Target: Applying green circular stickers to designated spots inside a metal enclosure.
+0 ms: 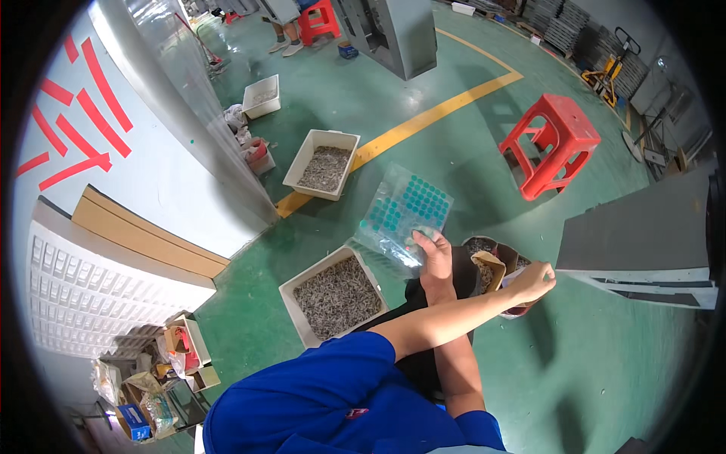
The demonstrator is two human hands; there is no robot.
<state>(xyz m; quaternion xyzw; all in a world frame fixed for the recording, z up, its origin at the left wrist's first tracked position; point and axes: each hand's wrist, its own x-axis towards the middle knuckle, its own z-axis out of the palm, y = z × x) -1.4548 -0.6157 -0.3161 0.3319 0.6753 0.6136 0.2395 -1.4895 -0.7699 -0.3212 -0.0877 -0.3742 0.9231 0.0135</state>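
Observation:
My left forearm crosses over my right one, and my left hand [533,281] is out to the right. Its fingers are curled together; whatever they hold, if anything, is too small to make out. Below and beside it are an open brown cardboard box [493,271] and containers with small parts, partly hidden by my arm. My right hand [432,253] grips the near edge of a clear plastic sheet [389,198] bearing rows of round teal dot stickers [426,198]. Part of the sheet carries no dots. It is held above the floor in front of my knees.
White bins [286,287] of small greyish parts stand at left, another bin [353,144] farther ahead. A red plastic stool [560,136] is ahead right, and a grey cabinet [639,238] juts in from the right. A white panel [178,178] borders the left.

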